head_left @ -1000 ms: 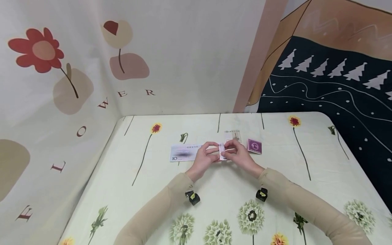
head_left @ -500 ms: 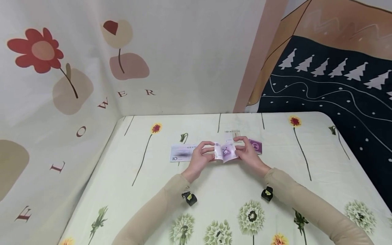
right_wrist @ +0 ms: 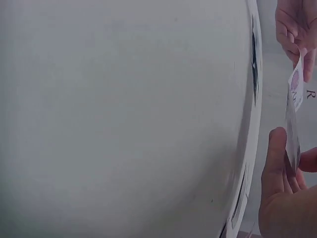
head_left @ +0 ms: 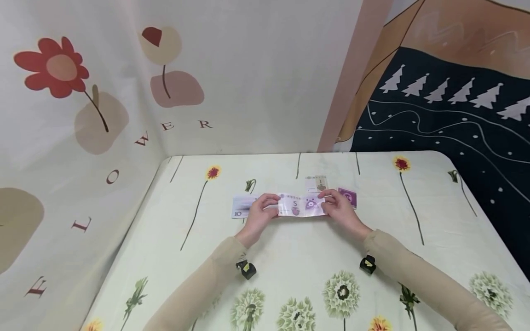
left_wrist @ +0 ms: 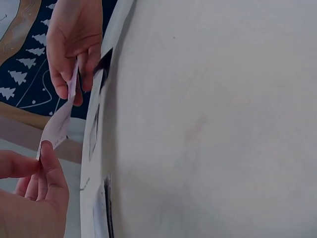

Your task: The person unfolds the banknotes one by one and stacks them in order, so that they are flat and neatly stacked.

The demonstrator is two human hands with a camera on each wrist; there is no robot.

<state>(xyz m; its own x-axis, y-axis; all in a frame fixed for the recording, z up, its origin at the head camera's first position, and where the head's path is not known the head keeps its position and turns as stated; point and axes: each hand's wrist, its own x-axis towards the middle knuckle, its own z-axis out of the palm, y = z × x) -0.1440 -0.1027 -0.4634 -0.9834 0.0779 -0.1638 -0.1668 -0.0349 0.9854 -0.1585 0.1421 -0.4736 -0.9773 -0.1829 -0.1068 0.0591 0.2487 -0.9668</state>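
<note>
A purple banknote (head_left: 301, 205) marked 5 is stretched out flat between my two hands, with a crease down its middle. My left hand (head_left: 260, 216) pinches its left end between thumb and fingers. At the other end, my right hand (head_left: 340, 210) pinches the right edge. Both wrist views show the note (left_wrist: 58, 124) held up above the tabletop, slightly bowed. Behind my left hand lies a bluish banknote (head_left: 242, 206) marked 10, partly hidden. A small note (head_left: 316, 183) marked 1 lies farther back, and a folded purple note (head_left: 348, 197) sits beyond my right hand.
A cream flower-print cloth (head_left: 298, 257) covers the table. A pale curtain (head_left: 256, 92) hangs along its back and left, and a dark cloth with white trees (head_left: 447, 110) hangs at the right. Each wrist carries a small black camera (head_left: 247, 269).
The purple 5 note was folded narrow between my fingers; it has opened out to full width. My hands have moved apart, the left hand leftward and the right hand rightward.
</note>
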